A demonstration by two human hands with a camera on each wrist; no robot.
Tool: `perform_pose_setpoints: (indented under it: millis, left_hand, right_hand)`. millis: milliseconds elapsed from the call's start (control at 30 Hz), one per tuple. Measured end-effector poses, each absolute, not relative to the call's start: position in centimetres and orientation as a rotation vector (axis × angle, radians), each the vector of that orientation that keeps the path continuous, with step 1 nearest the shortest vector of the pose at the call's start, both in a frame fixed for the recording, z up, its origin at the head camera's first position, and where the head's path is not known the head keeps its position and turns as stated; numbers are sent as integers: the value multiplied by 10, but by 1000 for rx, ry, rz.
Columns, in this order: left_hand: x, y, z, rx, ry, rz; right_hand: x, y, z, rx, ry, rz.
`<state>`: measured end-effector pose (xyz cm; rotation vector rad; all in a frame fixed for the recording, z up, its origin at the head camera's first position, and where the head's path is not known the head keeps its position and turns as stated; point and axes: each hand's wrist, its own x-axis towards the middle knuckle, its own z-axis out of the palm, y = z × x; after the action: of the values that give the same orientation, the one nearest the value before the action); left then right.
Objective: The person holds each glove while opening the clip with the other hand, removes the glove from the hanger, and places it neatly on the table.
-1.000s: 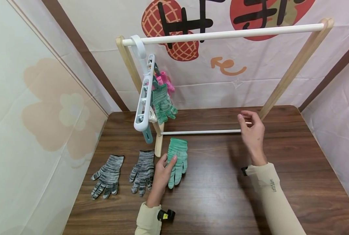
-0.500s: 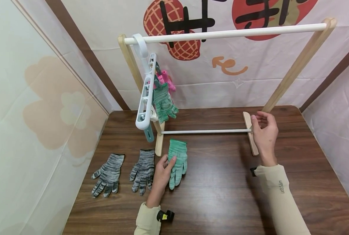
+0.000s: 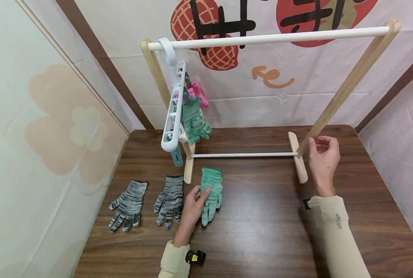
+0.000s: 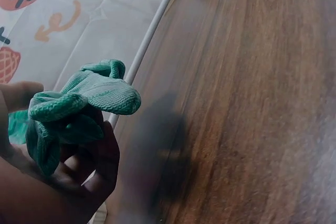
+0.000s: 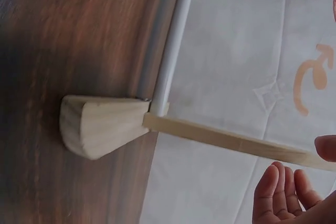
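Observation:
My left hand (image 3: 193, 204) pinches a green knit glove (image 3: 213, 187) between thumb and fingers. In the left wrist view the glove (image 4: 94, 95) hangs bunched, its fingers toward the camera, with a shadow on the table beneath. My right hand (image 3: 325, 162) holds nothing, its fingers loosely bent with a gap to the thumb. It is beside the right wooden post (image 3: 345, 88) of the rack; whether it touches the post I cannot tell. Two grey-and-black striped gloves (image 3: 129, 206) (image 3: 170, 201) lie flat left of my left hand.
A white clip hanger (image 3: 173, 119) hangs at the left end of the rack's top bar (image 3: 279, 37). Clipped to it are another green glove (image 3: 194, 121) and something pink (image 3: 197, 92). A low white bar (image 3: 244, 155) joins the rack's wooden feet (image 3: 298, 170) on the brown table (image 3: 258, 235).
My right hand has moved right, from in front of the rack's right foot to outside the right post. The left hand keeps its grip on the green glove, nearly still.

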<state>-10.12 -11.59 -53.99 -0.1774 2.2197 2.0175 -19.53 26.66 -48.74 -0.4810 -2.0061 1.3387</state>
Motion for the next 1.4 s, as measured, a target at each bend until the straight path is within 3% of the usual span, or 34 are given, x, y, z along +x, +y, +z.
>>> perform_pose_setpoints:
  millis: [1033, 1400]
  left_hand:
    - [-96, -115, -541, -281, 2417, 1684]
    - [-92, -127, -539, -423, 2692, 1256]
  right_hand:
    - [-206, 278, -507, -420, -2270, 1027]
    - [-207, 277, -510, -407, -2256, 1040]
